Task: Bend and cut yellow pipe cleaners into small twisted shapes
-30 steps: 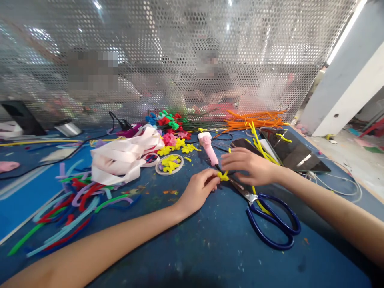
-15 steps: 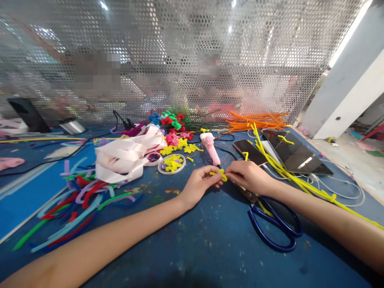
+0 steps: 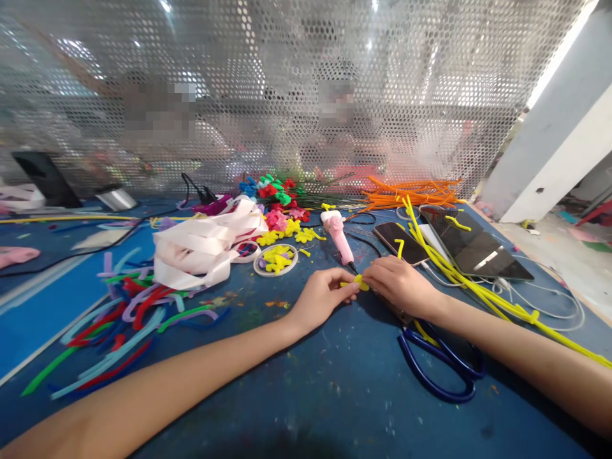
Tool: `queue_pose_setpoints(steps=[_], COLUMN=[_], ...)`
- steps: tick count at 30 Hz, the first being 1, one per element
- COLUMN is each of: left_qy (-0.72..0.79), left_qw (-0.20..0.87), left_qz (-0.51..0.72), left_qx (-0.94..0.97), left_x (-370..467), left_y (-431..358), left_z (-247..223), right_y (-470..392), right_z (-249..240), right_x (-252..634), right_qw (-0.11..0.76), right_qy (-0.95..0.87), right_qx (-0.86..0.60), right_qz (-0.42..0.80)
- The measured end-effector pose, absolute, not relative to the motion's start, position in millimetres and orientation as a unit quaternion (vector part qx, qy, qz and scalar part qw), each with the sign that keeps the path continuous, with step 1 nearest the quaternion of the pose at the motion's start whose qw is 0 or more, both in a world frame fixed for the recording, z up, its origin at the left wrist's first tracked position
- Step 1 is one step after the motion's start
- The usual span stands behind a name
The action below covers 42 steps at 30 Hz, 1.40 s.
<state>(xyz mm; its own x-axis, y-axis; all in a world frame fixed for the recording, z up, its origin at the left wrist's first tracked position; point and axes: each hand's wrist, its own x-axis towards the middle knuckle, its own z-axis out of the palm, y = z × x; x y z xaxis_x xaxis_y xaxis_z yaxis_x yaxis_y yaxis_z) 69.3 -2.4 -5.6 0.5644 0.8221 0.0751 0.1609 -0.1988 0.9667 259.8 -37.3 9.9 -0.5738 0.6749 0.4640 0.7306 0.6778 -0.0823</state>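
Note:
Between my hands is a small yellow pipe-cleaner flower (image 3: 362,282), its looped petals showing at the fingertips. My left hand (image 3: 326,294) pinches it from the left with thumb and forefinger. From the right, my right hand (image 3: 400,283) is closed with its fingertips against the flower's edge. Under and beside the right hand lies a pair of scissors with dark blue handles (image 3: 433,366); the blades are mostly covered. A pink glue gun (image 3: 339,239) lies just beyond my hands. Similar yellow flowers (image 3: 277,258) fill a round ring-shaped holder to the left.
Pale ribbon (image 3: 191,252) is heaped at left, above loose coloured pipe cleaners (image 3: 138,325). Long yellow pipe cleaners (image 3: 459,280) run along the right, near a phone (image 3: 399,242) and a tablet (image 3: 478,245). Orange stems (image 3: 411,191) lie before a perforated metal screen (image 3: 287,95).
Both hands stay around the yellow flower, with the right fingers shifting slightly at its petals. The whole view has moved a little.

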Motion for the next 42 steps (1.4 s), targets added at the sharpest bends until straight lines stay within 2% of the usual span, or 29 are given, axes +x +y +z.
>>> queue_pose_setpoints(steps=[5,8,10,12,14,17,24,30,35,39,42], left_qy=[0.332,0.326,0.352,0.383,0.388,0.356,0.309,0.302,0.295,0.277,0.27], left_qw=[0.492,0.459,0.413,0.353,0.309,0.251,0.092,0.026,0.022,0.026,0.04], left_qz=[0.329,0.363,0.401,0.412,0.374,0.284,0.184,0.14,0.13,0.129,0.129], left_qx=[0.735,0.742,0.738,0.748,0.784,0.854,0.929,0.943,0.946,0.952,0.953], left_x=[67.5,66.5,66.0,65.7,65.7,66.4,66.9,66.1,65.1,64.5,64.4], left_y=[-6.0,-7.9,-8.6,-9.7,-12.4,-19.2,-27.0,-26.1,-24.3,-22.2,-20.8], left_z=[-7.4,-7.4,-6.9,-5.9,-4.2,-1.4,-1.1,-3.1,-2.7,-4.1,-5.3], right_y=[-45.0,-47.8,-48.2,-48.0,-48.3,-50.7,-57.3,-54.0,-55.0,-53.7,-51.1], right_z=[13.7,13.6,11.3,8.4,6.1,4.8,4.7,-0.3,12.5,24.7,25.4], right_x=[252.4,249.8,249.3,249.3,249.2,247.8,243.1,242.9,246.9,255.1,257.7], right_qw=[0.298,0.316,0.331,0.348,0.347,0.3,0.207,0.141,0.105,0.109,0.135], right_qy=[-0.85,-0.832,-0.828,-0.824,-0.819,-0.82,-0.848,-0.887,-0.91,-0.926,-0.92], right_qx=[-0.427,-0.442,-0.445,-0.447,-0.446,-0.448,-0.425,-0.394,-0.393,-0.361,-0.359], right_qz=[0.082,0.116,0.084,-0.003,-0.1,-0.193,-0.241,-0.196,-0.082,0.036,0.08])
